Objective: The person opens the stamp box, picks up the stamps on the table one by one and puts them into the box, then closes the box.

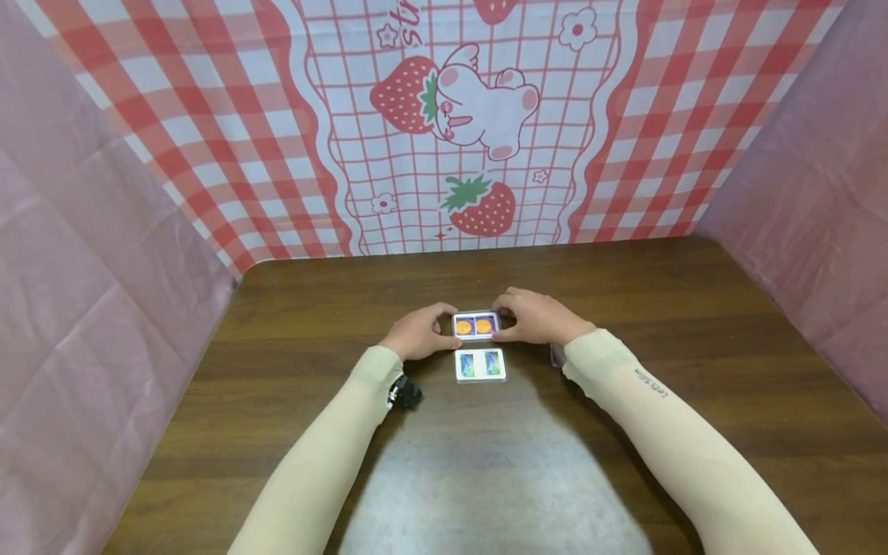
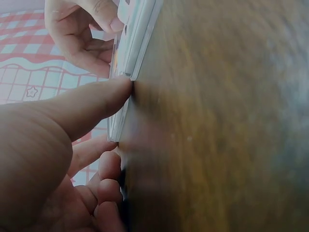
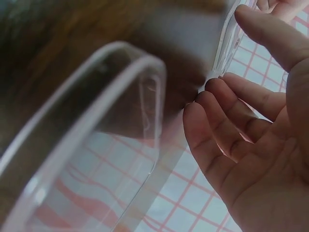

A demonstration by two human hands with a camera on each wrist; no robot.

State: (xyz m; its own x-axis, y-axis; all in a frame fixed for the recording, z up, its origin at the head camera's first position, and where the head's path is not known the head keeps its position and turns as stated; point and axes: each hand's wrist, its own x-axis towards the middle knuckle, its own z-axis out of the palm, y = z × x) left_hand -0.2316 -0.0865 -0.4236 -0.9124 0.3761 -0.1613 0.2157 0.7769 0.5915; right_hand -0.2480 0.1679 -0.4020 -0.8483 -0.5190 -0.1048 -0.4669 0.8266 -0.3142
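A flat clear case (image 1: 475, 326) lies on the table, showing two orange round pictures on purple. Its left end is held by my left hand (image 1: 418, 331), the thumb at the near corner and the forefinger at the far corner. Likewise, my right hand (image 1: 541, 316) holds the right end between thumb and forefinger; its other fingers rest by the table in the right wrist view. Just on the near side lies a second clear case (image 1: 481, 365) with two blue-green pictures, overlapping the left thumb (image 2: 96, 104) in the left wrist view.
A clear plastic box (image 3: 82, 130) stands close to the right wrist, mostly hidden by the sleeve in the head view. Brown wooden table (image 1: 312, 308) surrounds the cases. A red-and-white strawberry cloth (image 1: 479, 154) hangs behind, with pink cloth (image 1: 104, 193) at both sides.
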